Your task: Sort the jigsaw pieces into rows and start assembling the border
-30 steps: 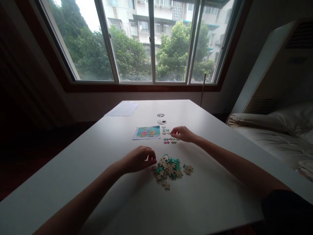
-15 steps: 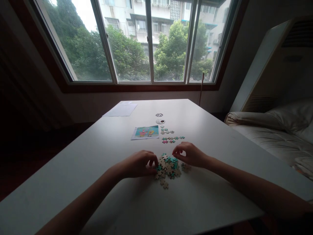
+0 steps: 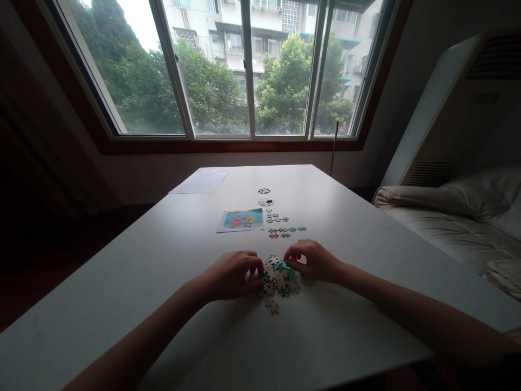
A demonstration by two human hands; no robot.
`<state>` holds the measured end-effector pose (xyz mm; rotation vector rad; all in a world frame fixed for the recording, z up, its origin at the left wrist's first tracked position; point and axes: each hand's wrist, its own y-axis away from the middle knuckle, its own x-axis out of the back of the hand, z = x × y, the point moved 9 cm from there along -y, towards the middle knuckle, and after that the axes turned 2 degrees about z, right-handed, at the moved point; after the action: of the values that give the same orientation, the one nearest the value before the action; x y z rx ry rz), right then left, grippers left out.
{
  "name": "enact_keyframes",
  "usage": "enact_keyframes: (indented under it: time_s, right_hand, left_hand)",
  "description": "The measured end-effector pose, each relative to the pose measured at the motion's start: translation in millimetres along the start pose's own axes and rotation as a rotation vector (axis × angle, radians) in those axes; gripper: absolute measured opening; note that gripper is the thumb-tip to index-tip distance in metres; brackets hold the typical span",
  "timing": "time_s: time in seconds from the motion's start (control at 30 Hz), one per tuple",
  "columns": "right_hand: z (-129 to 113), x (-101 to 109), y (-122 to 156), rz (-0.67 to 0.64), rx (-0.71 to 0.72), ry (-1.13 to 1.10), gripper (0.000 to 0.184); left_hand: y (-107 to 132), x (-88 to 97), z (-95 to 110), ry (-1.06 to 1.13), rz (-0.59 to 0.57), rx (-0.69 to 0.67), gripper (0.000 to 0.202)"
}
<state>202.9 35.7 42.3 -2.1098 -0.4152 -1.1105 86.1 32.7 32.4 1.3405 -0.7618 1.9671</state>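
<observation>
A heap of loose jigsaw pieces (image 3: 279,279), tan and teal, lies on the white table (image 3: 195,304) in front of me. My left hand (image 3: 233,275) rests at the heap's left edge, fingers curled and touching the pieces. At the heap's right side my right hand (image 3: 314,260) has its fingers bent down into the pieces, pinching at the top of the heap. What either hand grips is hidden. Farther off, a few sorted pieces (image 3: 285,232) lie in short rows beside a colourful reference picture (image 3: 241,220).
A white sheet of paper (image 3: 199,182) lies at the table's far left. Two small round objects (image 3: 265,196) sit beyond the picture. A large window fills the far wall. A bed with white bedding (image 3: 451,217) stands close to the table's right edge.
My right hand came back from the sorted rows to the heap and now digs into its right side. My left hand stayed at the heap's left edge. More pieces lie in the rows.
</observation>
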Motion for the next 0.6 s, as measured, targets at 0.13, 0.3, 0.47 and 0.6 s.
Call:
enact_keyframes:
  time_s: [0.13,0.3,0.47,0.6]
  right_hand:
    - [-1.0,-2.7,1.6,0.006,0.017,0.024,0.008]
    - [-5.3,-5.0,4.0,0.017,0.035,0.022,0.007]
    - [-13.8,-4.7,5.9,0.033,0.058,0.011,0.007]
    - [-18.7,-0.4,6.4,0.071,0.072,-0.002,0.007]
  left_hand:
    - [-2.0,-1.0,-1.6,-0.005,0.015,0.017,0.008]
    - [-2.8,1.7,0.6,0.059,0.075,0.000,0.010]
    - [-7.6,1.2,1.9,0.312,0.096,-0.031,0.004]
    - [-13.3,0.6,-9.1,0.672,0.141,0.105,0.010]
